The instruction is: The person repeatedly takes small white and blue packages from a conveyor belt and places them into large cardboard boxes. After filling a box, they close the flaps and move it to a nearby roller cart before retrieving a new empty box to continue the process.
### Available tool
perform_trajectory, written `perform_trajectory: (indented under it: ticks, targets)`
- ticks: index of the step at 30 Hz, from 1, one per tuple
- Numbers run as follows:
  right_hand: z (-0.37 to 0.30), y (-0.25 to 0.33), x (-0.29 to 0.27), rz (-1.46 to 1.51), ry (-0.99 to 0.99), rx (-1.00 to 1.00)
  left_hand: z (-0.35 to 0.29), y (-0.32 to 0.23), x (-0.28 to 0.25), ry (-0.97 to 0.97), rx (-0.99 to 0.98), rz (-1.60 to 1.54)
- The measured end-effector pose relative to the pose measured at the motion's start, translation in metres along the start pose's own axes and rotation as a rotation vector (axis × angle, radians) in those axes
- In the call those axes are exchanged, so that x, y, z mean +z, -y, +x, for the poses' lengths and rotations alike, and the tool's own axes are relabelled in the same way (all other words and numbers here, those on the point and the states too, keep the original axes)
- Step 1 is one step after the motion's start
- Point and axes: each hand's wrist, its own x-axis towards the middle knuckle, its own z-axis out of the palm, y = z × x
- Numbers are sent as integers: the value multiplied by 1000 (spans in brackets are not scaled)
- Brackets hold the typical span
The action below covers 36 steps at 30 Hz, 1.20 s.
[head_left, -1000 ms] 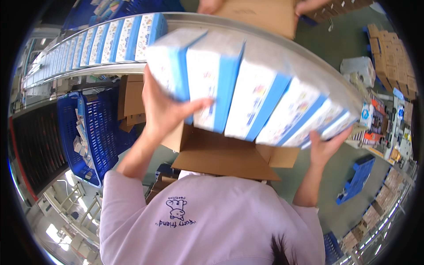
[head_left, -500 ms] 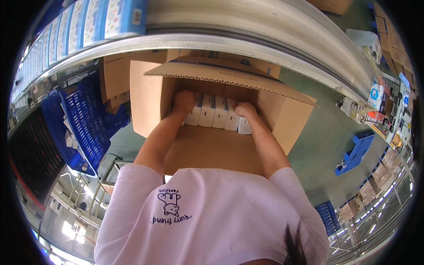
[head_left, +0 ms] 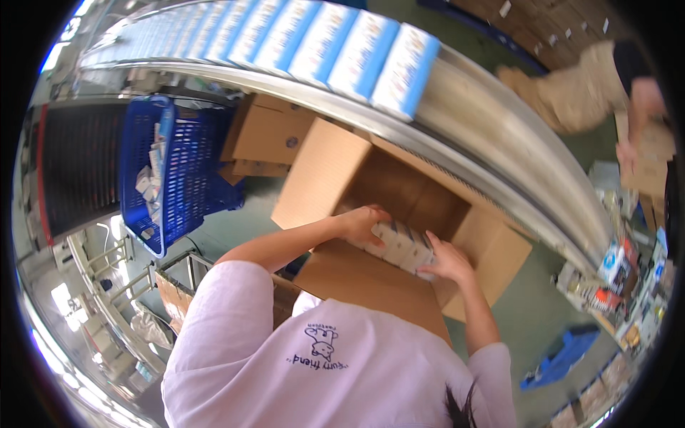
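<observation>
An open cardboard carton [head_left: 399, 185] stands below the conveyor, its flaps spread outward. A row of several white packs [head_left: 401, 247] lies along its near side, close to the near flap. My left hand [head_left: 364, 224] curves over the left end of the row. At the right end my right hand [head_left: 449, 260] presses in with thumb and fingers apart around the end pack. Between them the two hands clasp the row. Their far fingertips are partly hidden, and I cannot tell whether the packs are lifted.
Blue-and-white packages [head_left: 407, 68] line the conveyor [head_left: 492, 107] beyond the carton. A blue plastic basket [head_left: 168, 178] with packs inside stands at left, near folded cartons [head_left: 275, 132]. Another person [head_left: 592, 82] is at far right, beside a cluttered bench [head_left: 606, 278]. A blue pallet [head_left: 564, 357] lies at lower right.
My view has turned, and the carton now appears tilted and farther right. My hands stay at the row's ends, the right now wrapped around its end. The line of packages reaches farther along the conveyor.
</observation>
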Motion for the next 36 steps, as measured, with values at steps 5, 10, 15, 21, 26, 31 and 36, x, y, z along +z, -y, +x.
perform_trajectory:
  ticks: [5, 10, 15, 21, 26, 31, 36]
  targets:
    - [-64, 63, -130, 760, -495, -598, -69, -90, -227, -841, -15, 196]
    - [7, 64, -201, 799, -659, -417, -45, 39, -351, -1191, -523, 659]
    - [39, 33, -219, 612, -933, -10, 14, -17, -336, -684, -623, 321]
    - [13, 9, -207, 601, -1210, 115, 43, -80, -261, -704, -321, 5]
    - [-73, 33, -176, 564, -1667, -141, 6, -123, -236, -857, 126, -238]
    - [-140, 55, -76, 576, -1696, -149, -66, -148, -136, -874, 192, -482]
    - [-84, 31, 3, 712, -959, 291, -26, -65, -50, -394, -627, -153]
